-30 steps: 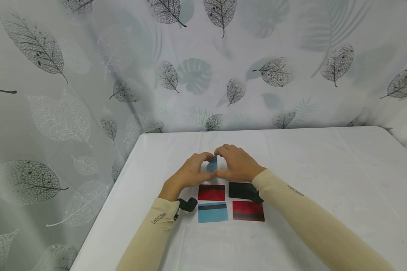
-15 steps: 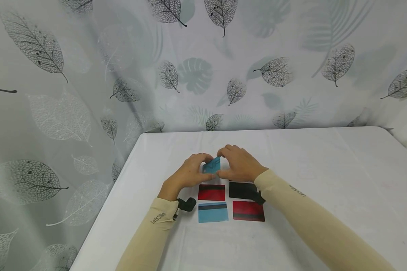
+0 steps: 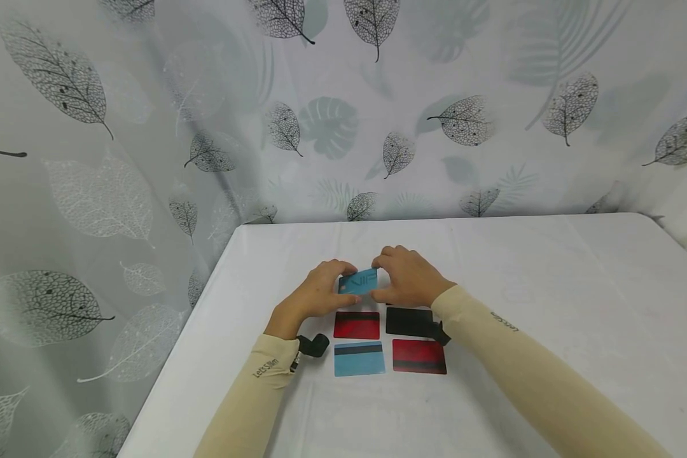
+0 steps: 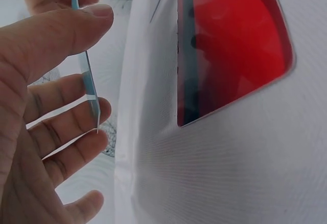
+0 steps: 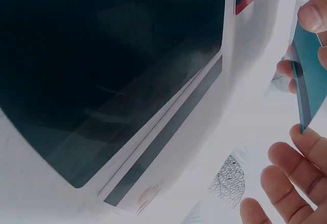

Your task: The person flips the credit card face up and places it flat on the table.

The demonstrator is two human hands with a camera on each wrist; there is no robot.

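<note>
A blue card marked VIP is held up between both hands at the far middle of the table. My left hand grips its left end, thumb below and fingers above; in the left wrist view the card stands nearly edge-on between thumb and fingers. At its right end my right hand pinches it, with thumb and a fingertip at the corners. In the right wrist view a dark stripe shows along the card's back. Closest to the hands lie a red card and a black card.
Nearer me, another blue card and a second red card lie flat, both striped. Beside the black card is a white card with a dark stripe, mostly hidden in the head view. Leaf-print curtains stand behind the white table.
The blue card has turned from steeply angled to facing me, so its VIP lettering shows. My right hand has shifted slightly right; the cards on the table have stayed put.
</note>
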